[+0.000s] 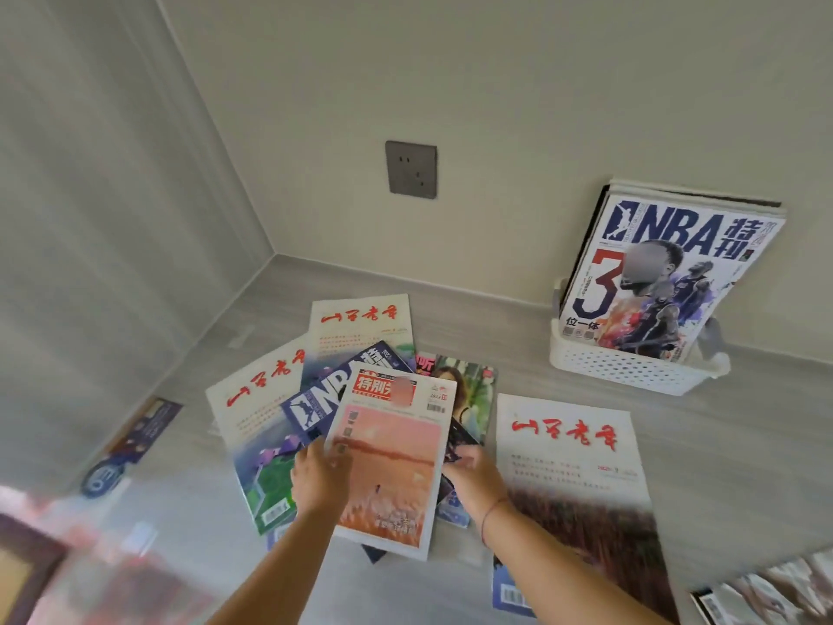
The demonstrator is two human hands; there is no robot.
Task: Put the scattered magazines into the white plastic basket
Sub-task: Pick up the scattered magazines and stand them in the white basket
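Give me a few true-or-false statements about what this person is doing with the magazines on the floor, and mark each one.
1. The white basket already holds magazines standing upright. True: an NBA magazine faces out at the front.
2. Both hands are on the pink-cover magazine. True: the left hand is at its left edge and the right hand at its right edge.
3. The basket sits in the middle of the pile. False: it stands apart, against the wall to the right.
4. The pink-cover magazine lies under all the others. False: it is on top of the pile.
5. The wall has no fittings. False: a grey socket is mounted on it.
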